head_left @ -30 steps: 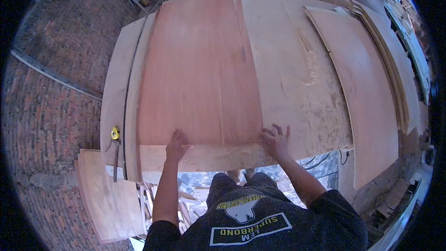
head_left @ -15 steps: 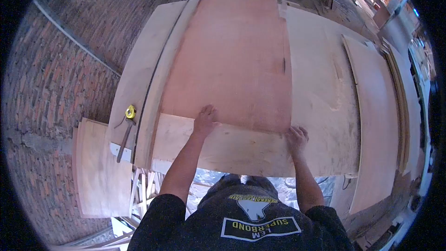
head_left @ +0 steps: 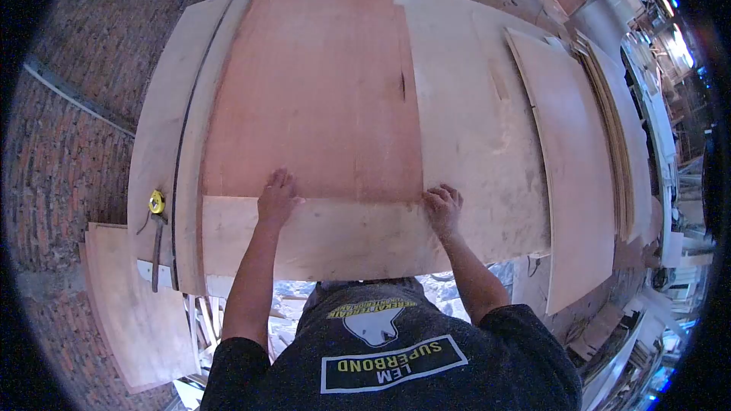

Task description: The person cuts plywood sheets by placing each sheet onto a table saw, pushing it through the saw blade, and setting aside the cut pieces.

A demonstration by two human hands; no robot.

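A long reddish wood sheet [head_left: 320, 84] lies on top of a paler board [head_left: 343, 240], its near edge running between my two hands. My left hand [head_left: 279, 196] rests at that near edge, fingers spread, over both sheet and board. At the sheet's near right corner is my right hand [head_left: 443, 205], its fingers bent and pressed together. Whether the fingers pinch the corner is too small to tell.
At the left, a yellow tape measure [head_left: 157, 202] and a hammer [head_left: 157, 251] lie beside a dark gap. More sheets [head_left: 571, 160] are stacked at the right. A brick wall [head_left: 53, 152] stands at far left, with boards [head_left: 141, 304] leaning below.
The camera view has shifted, so everything appears farther left. The sheet's near edge looks straighter across the pale board. Both hands remain at that edge.
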